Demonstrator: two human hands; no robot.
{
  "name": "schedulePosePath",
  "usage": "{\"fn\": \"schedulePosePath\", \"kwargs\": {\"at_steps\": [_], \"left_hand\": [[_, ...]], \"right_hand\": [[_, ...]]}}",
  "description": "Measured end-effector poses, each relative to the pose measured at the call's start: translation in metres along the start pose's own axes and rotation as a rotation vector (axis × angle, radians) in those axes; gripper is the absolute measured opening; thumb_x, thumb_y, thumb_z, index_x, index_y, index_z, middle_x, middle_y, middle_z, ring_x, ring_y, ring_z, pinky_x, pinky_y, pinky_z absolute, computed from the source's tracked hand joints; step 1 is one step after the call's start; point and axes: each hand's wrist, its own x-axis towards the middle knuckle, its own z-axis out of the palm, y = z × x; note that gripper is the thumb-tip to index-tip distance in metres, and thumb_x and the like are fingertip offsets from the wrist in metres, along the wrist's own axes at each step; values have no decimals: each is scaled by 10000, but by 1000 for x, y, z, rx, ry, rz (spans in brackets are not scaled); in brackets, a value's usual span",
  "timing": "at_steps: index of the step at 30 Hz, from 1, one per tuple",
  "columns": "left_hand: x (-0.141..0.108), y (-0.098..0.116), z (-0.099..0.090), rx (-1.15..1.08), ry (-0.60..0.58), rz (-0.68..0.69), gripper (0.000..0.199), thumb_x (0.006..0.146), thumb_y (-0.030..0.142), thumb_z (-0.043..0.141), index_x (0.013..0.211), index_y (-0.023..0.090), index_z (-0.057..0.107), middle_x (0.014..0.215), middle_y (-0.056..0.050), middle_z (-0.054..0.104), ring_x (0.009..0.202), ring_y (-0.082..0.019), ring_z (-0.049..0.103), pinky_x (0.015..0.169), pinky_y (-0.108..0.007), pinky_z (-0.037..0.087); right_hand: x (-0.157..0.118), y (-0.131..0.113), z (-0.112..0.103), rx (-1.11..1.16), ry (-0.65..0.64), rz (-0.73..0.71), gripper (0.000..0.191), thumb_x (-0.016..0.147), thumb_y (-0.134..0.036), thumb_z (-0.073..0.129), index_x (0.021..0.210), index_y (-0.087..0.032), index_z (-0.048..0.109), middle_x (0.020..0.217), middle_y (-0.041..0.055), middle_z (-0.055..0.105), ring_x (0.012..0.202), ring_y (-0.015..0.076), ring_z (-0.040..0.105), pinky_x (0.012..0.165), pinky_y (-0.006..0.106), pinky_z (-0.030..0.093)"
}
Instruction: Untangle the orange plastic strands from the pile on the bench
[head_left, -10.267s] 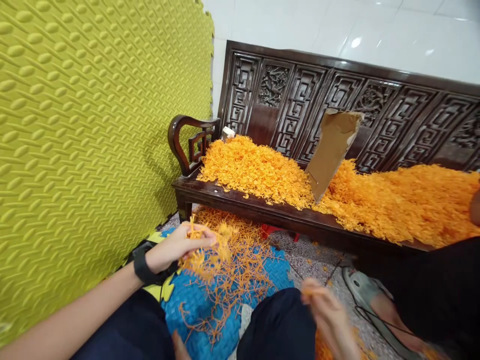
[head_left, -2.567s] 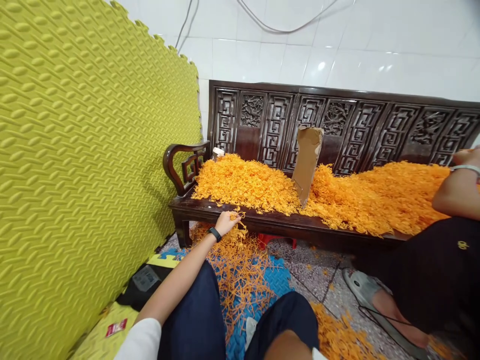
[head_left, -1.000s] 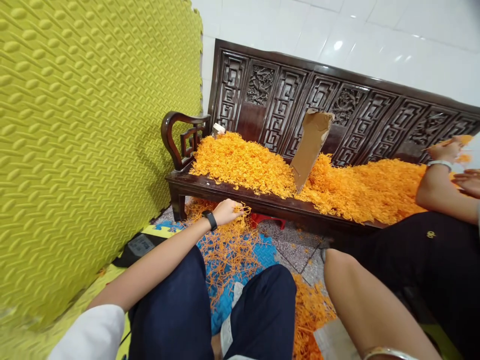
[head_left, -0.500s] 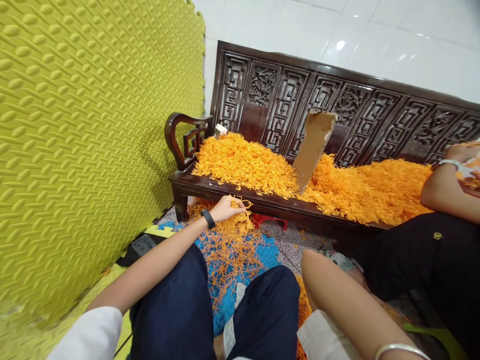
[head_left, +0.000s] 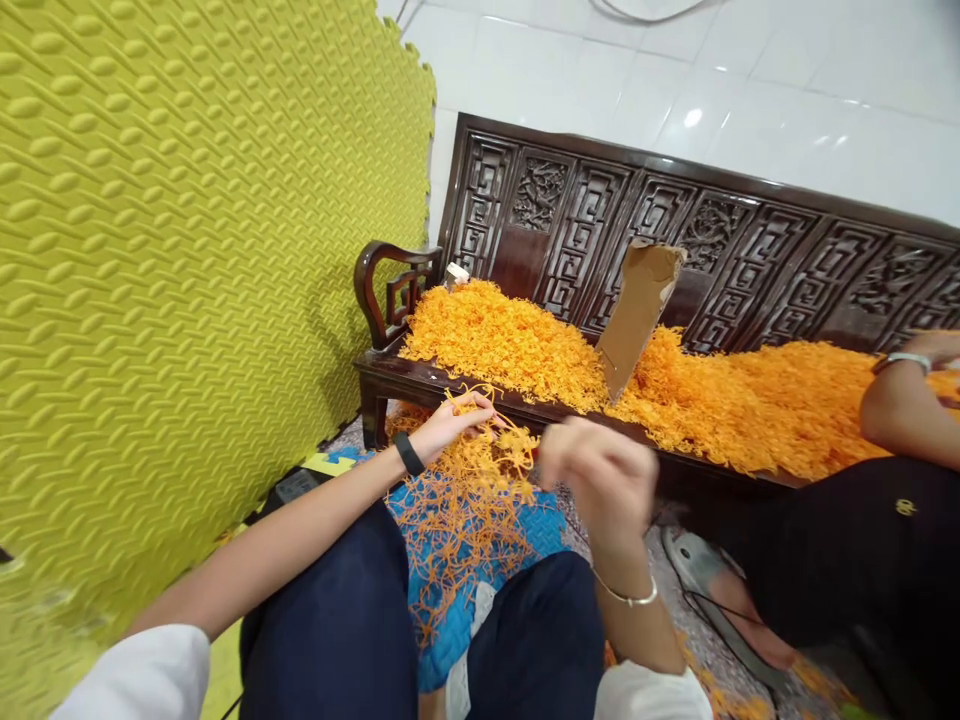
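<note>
My left hand [head_left: 454,424], with a dark band on the wrist, is closed around a tangle of thin orange plastic strands [head_left: 474,392]. A cluster of small orange pieces [head_left: 516,458] hangs from the strands beside my fingers. To the right of it is my right hand [head_left: 604,470], wearing a bangle. It is smeared by motion, so its fingers and anything in them cannot be made out. Below both hands, a heap of loose orange strands [head_left: 469,535] lies on a blue foam mat [head_left: 544,520].
A dark carved bench [head_left: 420,372] bears two heaps of small orange pieces [head_left: 502,335], split by an upright cardboard piece [head_left: 637,310]. Yellow foam matting [head_left: 187,250] stands on the left. At right, another person's arm [head_left: 896,400] reaches over the bench.
My right hand has come up from the lower right to beside my left hand. The orange cluster near my left hand now shows more fully. The view has shifted slightly.
</note>
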Motion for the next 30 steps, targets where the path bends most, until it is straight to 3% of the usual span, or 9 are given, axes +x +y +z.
{"fn": "schedulePosePath", "kwargs": {"at_steps": [2,6,10,14,21,26,30], "left_hand": [[-5,2,-1,-47,85,13,212,708,329,633,795,164,533,803,-4,598,714,-115,563,631,-220,394],[-16,4,-6,-113,200,7,215,668,317,657,739,163,524,738,21,531,708,-104,520,634,-207,382],[-26,9,-9,-141,203,-54,279,646,377,665,728,167,500,739,21,535,643,-99,511,591,-220,378],[-33,15,-6,-107,133,-135,314,643,387,678,744,166,478,678,32,523,579,-85,499,561,-223,375],[-39,26,0,63,-232,-275,356,503,181,768,632,160,437,583,75,484,483,-55,440,451,-191,344],[-43,27,1,140,-330,-252,315,556,187,733,604,160,423,547,74,486,476,-58,448,437,-189,311],[-52,29,11,145,-255,-140,265,630,228,679,630,164,422,553,60,510,477,-61,444,461,-196,300]], "right_hand": [[10,12,17,-111,6,14,235,825,-346,517,671,-170,536,637,12,547,581,104,498,579,253,428],[26,43,46,-409,39,49,228,733,-366,622,786,-168,522,710,11,542,616,111,497,586,239,406],[29,55,48,-312,-44,30,167,762,-309,590,851,-171,559,775,24,566,628,106,506,596,230,413],[24,51,37,-26,-123,153,155,751,-290,591,834,-160,602,753,29,612,626,111,535,601,243,421],[13,48,19,319,-262,400,221,637,-306,695,712,-145,564,726,9,607,633,97,545,630,244,416],[7,52,19,472,-213,459,240,588,-267,733,659,-134,546,649,-6,577,566,71,503,566,211,385],[3,50,22,545,-49,362,208,596,-233,730,639,-149,544,704,-2,573,573,74,500,552,218,394]]}}
